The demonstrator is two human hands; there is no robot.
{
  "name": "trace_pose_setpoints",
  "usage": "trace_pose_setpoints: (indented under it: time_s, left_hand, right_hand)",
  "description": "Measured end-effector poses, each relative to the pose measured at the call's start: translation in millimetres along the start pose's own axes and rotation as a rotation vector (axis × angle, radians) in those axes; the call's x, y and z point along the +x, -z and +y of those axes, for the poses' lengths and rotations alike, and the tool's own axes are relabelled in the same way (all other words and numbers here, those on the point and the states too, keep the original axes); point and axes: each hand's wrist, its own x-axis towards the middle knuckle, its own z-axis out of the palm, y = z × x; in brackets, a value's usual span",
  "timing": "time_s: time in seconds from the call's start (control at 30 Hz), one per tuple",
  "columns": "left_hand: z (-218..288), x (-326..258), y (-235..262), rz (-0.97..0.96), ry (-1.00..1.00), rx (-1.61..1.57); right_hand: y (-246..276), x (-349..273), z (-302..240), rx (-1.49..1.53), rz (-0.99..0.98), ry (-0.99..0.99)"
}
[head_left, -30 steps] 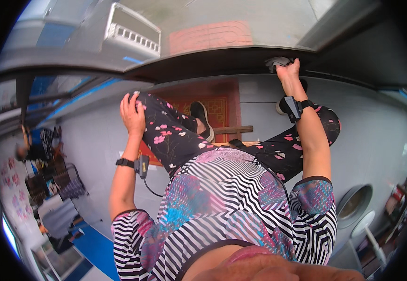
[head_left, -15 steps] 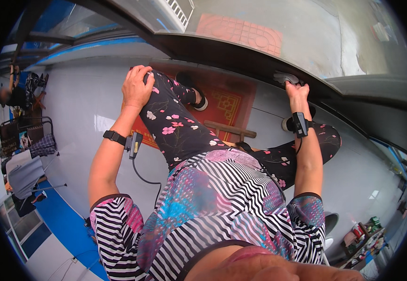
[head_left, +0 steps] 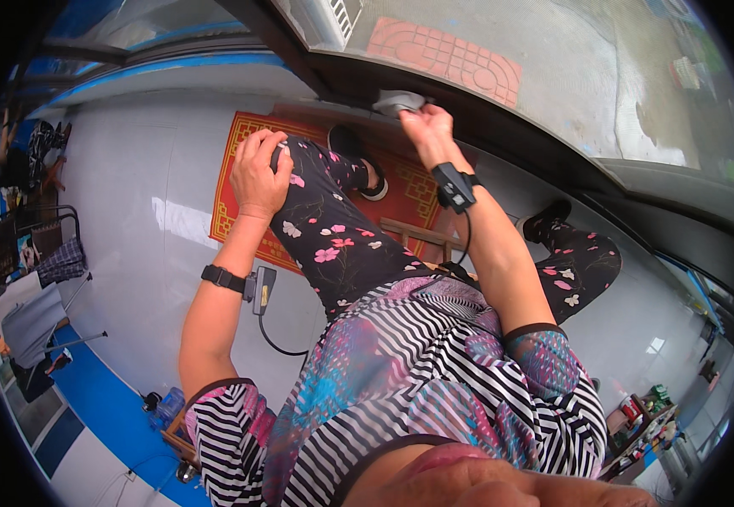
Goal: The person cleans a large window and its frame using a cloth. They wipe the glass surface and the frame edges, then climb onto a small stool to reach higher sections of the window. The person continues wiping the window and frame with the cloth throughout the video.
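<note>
A grey cloth (head_left: 399, 102), crumpled and slightly blurred, is at the dark rail (head_left: 510, 131) along the foot of a glass pane; whether it presses on the rail cannot be made out. The person's right hand (head_left: 428, 131), arm stretched forward, has its fingers closed on the cloth's near edge. The left hand (head_left: 261, 173) lies relaxed over the left knee of the floral trousers (head_left: 324, 228), gripping nothing.

The rail slants down to the right, running on well past the right hand; to the cloth's left it meets an upright post. Beyond the glass lies a red patterned paving patch (head_left: 443, 59). Below the rail, a red mat (head_left: 228, 203) with gold edging spreads under the left leg, a wooden frame (head_left: 417, 230) between the legs. Pale floor (head_left: 130, 194) stretches away left of the left arm and continues right of the right knee.

Compared with half a second ago, the right hand and cloth have shifted left along the rail. The left hand stays on the knee, and more of the mat shows.
</note>
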Motion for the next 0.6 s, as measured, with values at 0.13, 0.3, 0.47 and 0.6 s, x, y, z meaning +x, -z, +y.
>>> trace_pose_setpoints:
  time_s: [0.13, 0.3, 0.47, 0.6]
  left_hand:
    - [12.3, 6.9, 2.4, -0.006, -0.001, -0.029]
    - [14.8, 12.3, 1.4, -0.016, 0.055, -0.031]
    - [9.2, 8.7, 4.1, -0.028, 0.028, 0.005]
    - [3.6, 8.9, -0.9, -0.033, 0.012, 0.001]
  right_hand:
    - [-18.5, 15.2, 35.3, -0.073, 0.054, -0.12]
    - [-29.6, -19.3, 65.3, -0.886, -0.372, 0.126]
    - [-37.4, -54.3, 64.9, -0.885, -0.328, 0.304]
    - [-21.4, 29.2, 40.4, 0.3, 0.02, -0.076]
